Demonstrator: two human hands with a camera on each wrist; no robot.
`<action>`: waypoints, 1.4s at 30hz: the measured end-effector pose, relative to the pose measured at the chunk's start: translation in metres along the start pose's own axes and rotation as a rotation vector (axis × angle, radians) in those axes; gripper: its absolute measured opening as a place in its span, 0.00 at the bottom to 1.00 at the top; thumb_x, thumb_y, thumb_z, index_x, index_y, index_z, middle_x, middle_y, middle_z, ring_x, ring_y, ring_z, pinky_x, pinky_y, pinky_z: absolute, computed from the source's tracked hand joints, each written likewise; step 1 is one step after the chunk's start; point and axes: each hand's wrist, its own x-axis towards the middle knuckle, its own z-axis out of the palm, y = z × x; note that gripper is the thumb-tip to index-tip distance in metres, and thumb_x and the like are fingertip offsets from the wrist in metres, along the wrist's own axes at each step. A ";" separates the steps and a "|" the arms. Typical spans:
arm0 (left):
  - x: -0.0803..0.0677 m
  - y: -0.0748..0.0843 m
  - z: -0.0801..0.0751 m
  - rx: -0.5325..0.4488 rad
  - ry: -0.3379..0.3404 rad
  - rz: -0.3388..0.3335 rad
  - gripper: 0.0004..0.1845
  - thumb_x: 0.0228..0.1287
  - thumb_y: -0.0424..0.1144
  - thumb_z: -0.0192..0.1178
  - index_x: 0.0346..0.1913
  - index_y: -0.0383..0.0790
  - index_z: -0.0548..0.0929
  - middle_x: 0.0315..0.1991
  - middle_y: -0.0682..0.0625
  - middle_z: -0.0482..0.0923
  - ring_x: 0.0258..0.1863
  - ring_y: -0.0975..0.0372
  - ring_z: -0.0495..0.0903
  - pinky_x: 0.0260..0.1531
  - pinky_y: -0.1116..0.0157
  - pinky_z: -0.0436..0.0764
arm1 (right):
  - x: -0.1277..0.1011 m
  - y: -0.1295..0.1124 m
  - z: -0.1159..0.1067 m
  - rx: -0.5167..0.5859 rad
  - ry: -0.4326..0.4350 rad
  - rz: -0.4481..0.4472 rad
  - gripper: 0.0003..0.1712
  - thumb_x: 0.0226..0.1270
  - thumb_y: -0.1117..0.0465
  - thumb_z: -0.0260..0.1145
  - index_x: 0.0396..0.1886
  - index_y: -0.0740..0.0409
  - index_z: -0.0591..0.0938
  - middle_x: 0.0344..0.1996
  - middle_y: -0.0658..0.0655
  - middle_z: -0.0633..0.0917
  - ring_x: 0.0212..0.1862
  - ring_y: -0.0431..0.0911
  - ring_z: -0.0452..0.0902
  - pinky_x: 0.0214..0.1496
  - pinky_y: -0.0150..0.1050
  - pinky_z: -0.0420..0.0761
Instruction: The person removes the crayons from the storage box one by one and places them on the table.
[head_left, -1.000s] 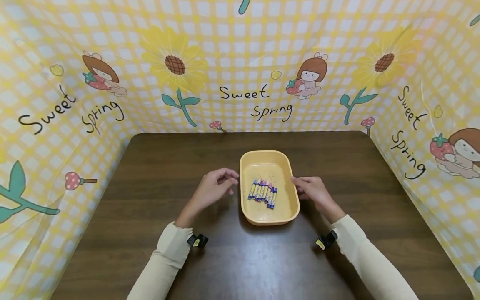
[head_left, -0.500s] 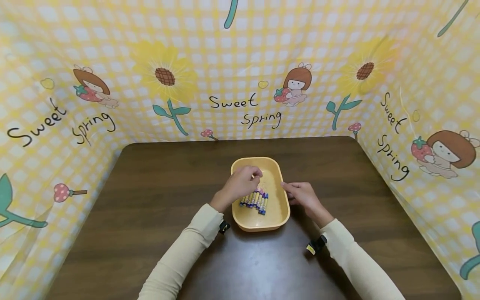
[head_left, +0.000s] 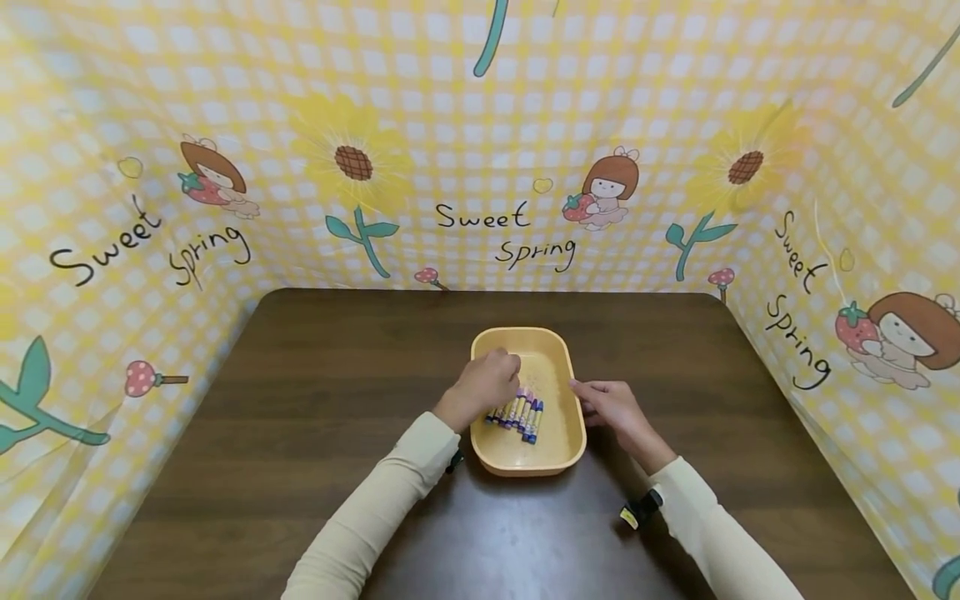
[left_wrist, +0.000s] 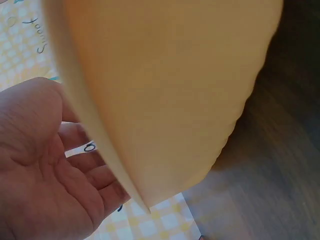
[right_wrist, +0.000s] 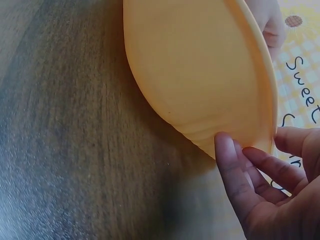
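Note:
A yellow plastic basin [head_left: 557, 446] stands on the table in the head view, with several crayons [head_left: 531, 417] in yellow wrappers lying side by side on its floor. My left hand [head_left: 483, 387] reaches over the left rim, its bent fingers at the far ends of the crayons and covering some of them. The basin wall [left_wrist: 175, 100] hides those fingertips in the left wrist view; I cannot tell whether they hold a crayon. At the right rim, my right hand [head_left: 617, 410] pinches the basin, thumb at the edge and fingers [right_wrist: 230, 160] against the outer side.
The dark wooden table [head_left: 360, 350] surrounds the basin. A yellow checked cloth [head_left: 480, 125] with printed flowers and words hangs behind and along both sides. Each cream sleeve has a small black camera [head_left: 642, 507] at the wrist.
My left hand has moved right from beside the basin to over it, and its fingers have lowered toward the crayons. The right hand keeps its hold on the rim. The head view has shifted slightly.

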 end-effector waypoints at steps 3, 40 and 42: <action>-0.001 0.000 0.005 0.045 -0.024 -0.009 0.09 0.71 0.36 0.54 0.30 0.43 0.77 0.31 0.48 0.73 0.28 0.59 0.72 0.23 0.63 0.73 | -0.001 0.002 0.000 0.007 -0.013 0.012 0.27 0.72 0.51 0.67 0.54 0.74 0.83 0.36 0.59 0.91 0.34 0.42 0.87 0.36 0.39 0.90; -0.006 0.021 0.022 0.102 -0.022 -0.159 0.02 0.68 0.29 0.59 0.40 0.34 0.81 0.35 0.42 0.80 0.34 0.54 0.80 0.32 0.58 0.84 | -0.008 -0.003 -0.001 -0.013 -0.053 0.019 0.30 0.73 0.49 0.66 0.55 0.75 0.81 0.33 0.57 0.90 0.34 0.42 0.86 0.36 0.40 0.90; -0.004 0.020 0.024 0.108 -0.023 -0.170 0.02 0.69 0.30 0.59 0.40 0.34 0.81 0.34 0.43 0.80 0.33 0.55 0.80 0.30 0.59 0.84 | -0.008 -0.004 -0.001 -0.012 -0.055 0.021 0.30 0.73 0.49 0.66 0.55 0.75 0.81 0.33 0.57 0.90 0.34 0.42 0.86 0.36 0.40 0.90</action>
